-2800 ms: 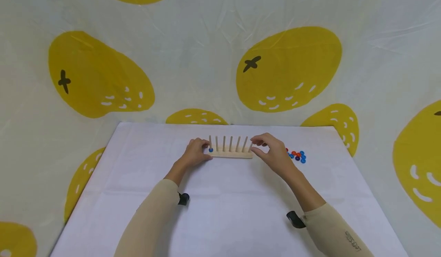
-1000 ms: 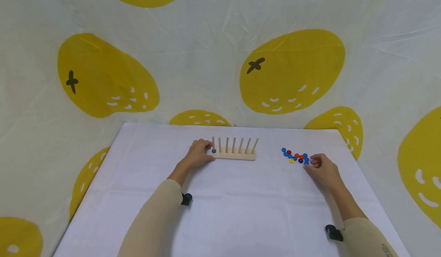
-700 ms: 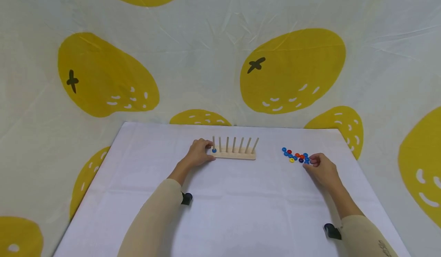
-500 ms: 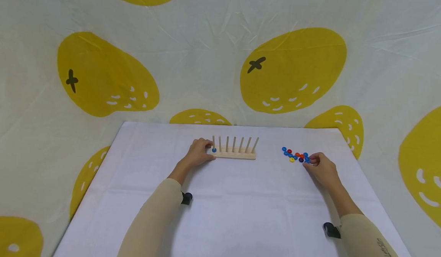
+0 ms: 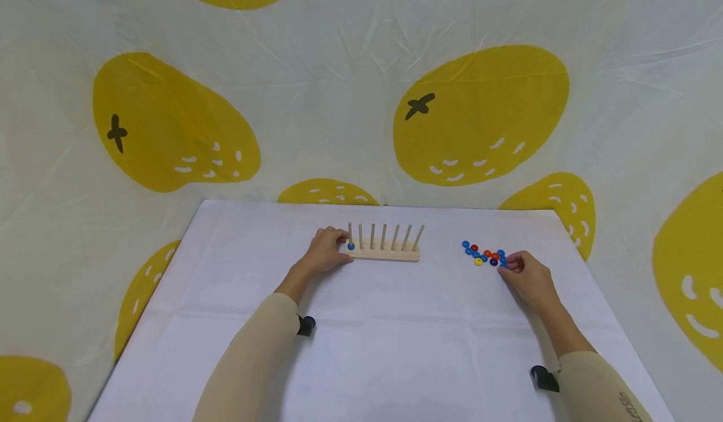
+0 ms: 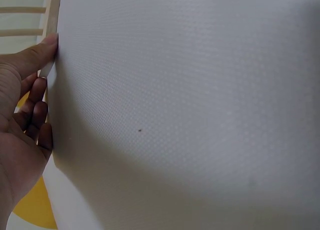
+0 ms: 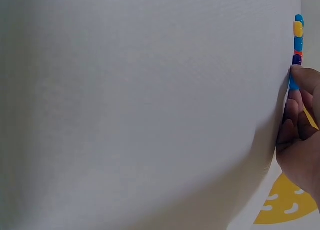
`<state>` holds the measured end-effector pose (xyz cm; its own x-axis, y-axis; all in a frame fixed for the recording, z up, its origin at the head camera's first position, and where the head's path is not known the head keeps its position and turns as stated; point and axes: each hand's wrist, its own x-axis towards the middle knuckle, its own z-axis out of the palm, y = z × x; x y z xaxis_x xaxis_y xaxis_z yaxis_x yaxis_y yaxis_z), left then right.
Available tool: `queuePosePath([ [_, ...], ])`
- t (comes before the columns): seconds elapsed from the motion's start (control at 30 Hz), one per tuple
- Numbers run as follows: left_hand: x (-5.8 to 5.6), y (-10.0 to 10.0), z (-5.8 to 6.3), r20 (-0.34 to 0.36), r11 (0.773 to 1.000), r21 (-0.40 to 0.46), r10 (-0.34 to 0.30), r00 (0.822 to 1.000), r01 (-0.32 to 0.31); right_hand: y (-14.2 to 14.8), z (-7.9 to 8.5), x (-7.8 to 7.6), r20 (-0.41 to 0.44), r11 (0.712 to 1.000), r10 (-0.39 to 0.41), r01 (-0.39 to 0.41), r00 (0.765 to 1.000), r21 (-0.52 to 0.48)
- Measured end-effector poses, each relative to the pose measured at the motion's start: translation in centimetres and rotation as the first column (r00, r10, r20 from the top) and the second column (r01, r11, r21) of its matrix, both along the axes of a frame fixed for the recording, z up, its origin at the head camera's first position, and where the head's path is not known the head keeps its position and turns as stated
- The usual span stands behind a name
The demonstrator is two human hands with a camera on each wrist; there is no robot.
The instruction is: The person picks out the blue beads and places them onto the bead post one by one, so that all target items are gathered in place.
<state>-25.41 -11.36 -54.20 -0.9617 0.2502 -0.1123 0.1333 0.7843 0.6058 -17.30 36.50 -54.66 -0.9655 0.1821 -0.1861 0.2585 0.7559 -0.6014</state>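
Note:
A wooden peg rack [image 5: 384,254] with several upright pegs stands on the white table. One blue bead [image 5: 351,247] sits at the foot of its leftmost peg. My left hand [image 5: 324,250] grips the rack's left end, thumb at the front and fingers behind; the left wrist view shows the thumb [image 6: 42,49] against the base's edge. Over to the right, my right hand [image 5: 530,276] is at the right side of a loose group of beads. There it pinches a blue bead [image 7: 294,82] between thumb and fingers, low against the tabletop.
Loose beads lie right of the rack: several blue ones [image 5: 469,252], a yellow one [image 5: 478,262], a dark purple one [image 5: 494,262], and red and orange ones [image 5: 488,254]. A fruit-print cloth [image 5: 339,95] hangs behind the table [image 5: 390,334].
My right hand has gone from the rack's right end to the right side of the beads, and its fingers have closed on a blue bead. My left hand stays at the rack.

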Motion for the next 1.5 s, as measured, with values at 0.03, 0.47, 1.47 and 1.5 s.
queuePosePath([
  [0.03,0.0,0.0,0.0,-0.002,1.0,0.0,-0.001,1.0,0.001,0.0,0.0,0.1,0.001,1.0,0.005,-0.005,1.0,0.0],
  [0.47,0.0,0.0,0.0,0.003,1.0,0.001,-0.003,1.0,0.003,0.3,0.4,0.5,-0.046,0.993,0.112,-0.11,0.993,0.052],
  [1.47,0.0,0.0,0.1,0.011,1.0,-0.007,0.004,1.0,-0.004,-0.8,3.9,0.6,-0.239,0.981,0.182,-0.161,0.954,0.104],
  [1.5,0.0,0.0,0.1,0.012,1.0,-0.003,0.005,1.0,-0.005,-1.1,4.2,0.6,-0.251,0.981,0.184,-0.162,0.95,0.104],
])
